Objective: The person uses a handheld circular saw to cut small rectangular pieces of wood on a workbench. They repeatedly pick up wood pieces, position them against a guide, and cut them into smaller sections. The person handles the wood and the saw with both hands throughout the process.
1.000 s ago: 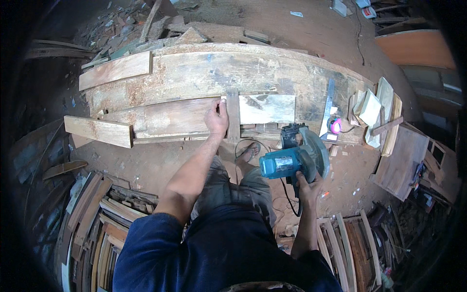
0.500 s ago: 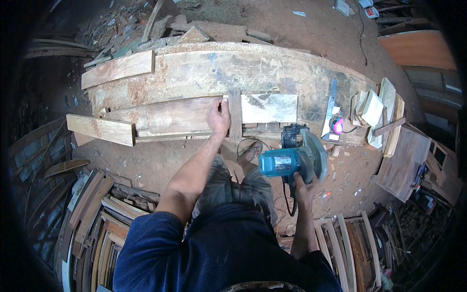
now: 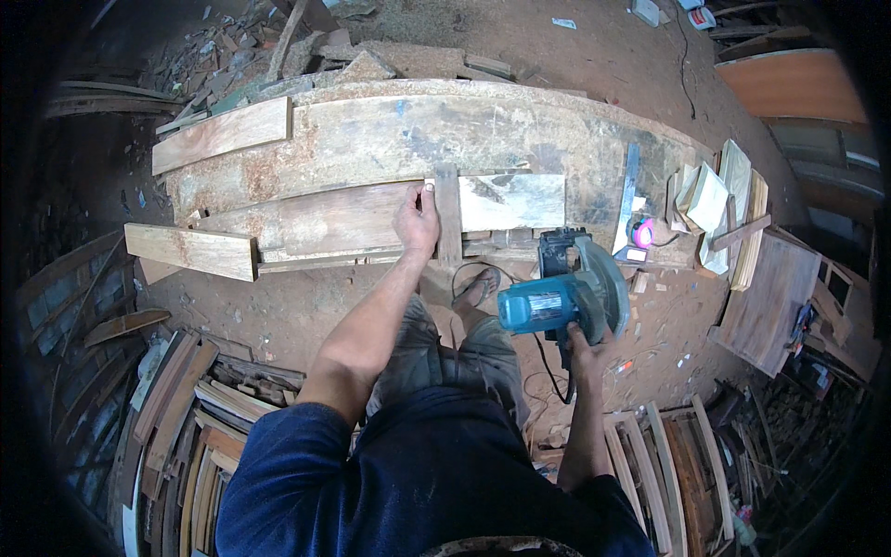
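On the workbench [image 3: 343,125], my left hand [image 3: 416,221] is curled over the right end of a long brown wooden board [image 3: 343,218], close against a dark wooden crosspiece [image 3: 447,218]. Its fingers are bent, and part of their grip is hidden. My right hand [image 3: 583,351] is wrapped around the rear handle of a teal circular saw [image 3: 538,304]. The saw hangs off the near side of the bench, with its round blade guard [image 3: 608,288] to the right. Right of the crosspiece lies a pale, stained board [image 3: 512,202].
A metal square [image 3: 628,200] and a pink tape measure [image 3: 641,232] lie on the bench's right part. Wood offcuts [image 3: 710,200] are heaped at its right end. Two loose planks rest at the left, one plank [image 3: 190,249] overhanging the near edge. A black cord [image 3: 551,367] hangs below the saw.
The saw in my right hand has shifted slightly to the right. My left hand stays in place on the board beside the crosspiece.
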